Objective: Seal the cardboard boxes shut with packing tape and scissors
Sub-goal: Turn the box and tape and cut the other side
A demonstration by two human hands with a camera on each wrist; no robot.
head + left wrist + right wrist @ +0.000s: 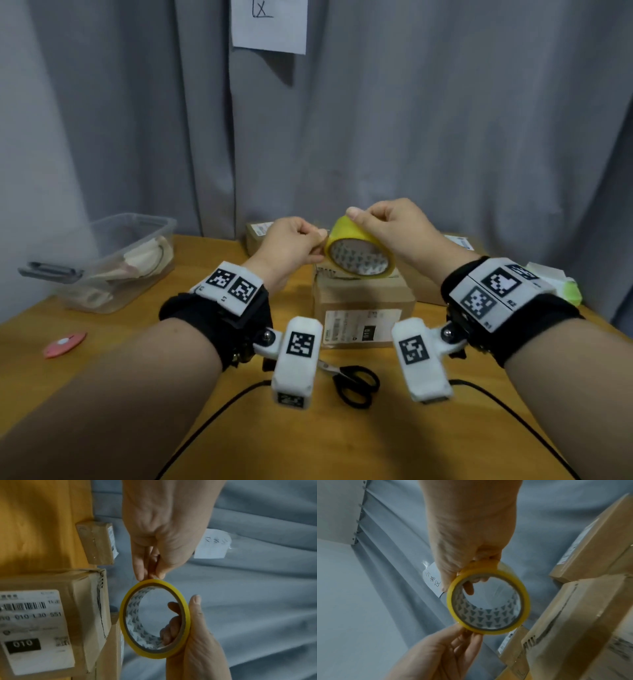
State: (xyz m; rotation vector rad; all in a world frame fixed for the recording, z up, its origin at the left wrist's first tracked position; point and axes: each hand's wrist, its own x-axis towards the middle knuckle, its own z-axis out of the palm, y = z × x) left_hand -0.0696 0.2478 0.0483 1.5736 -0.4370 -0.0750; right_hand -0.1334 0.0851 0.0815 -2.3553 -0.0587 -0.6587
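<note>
Both hands hold a yellow packing tape roll (356,236) (122,616) (488,631) in the air above a cardboard box (363,298) (82,601) (573,615) that carries a shipping label. My right hand (363,219) (471,577) grips the roll, thumb on its outer face and fingers through the core. My left hand (320,240) (149,574) (469,632) pinches the roll's outer layer at its edge; no free strip of tape shows. Black scissors (356,380) lie on the wooden table (144,308) in front of the box, partly hidden by the wrist cameras.
More cardboard boxes stand behind, at back left (255,236) and at right (428,284). A clear plastic bin (113,260) sits at far left, a flat red object (65,344) near the left edge, a green-white pack (555,281) at right. Black cables cross the near table. A grey curtain hangs behind.
</note>
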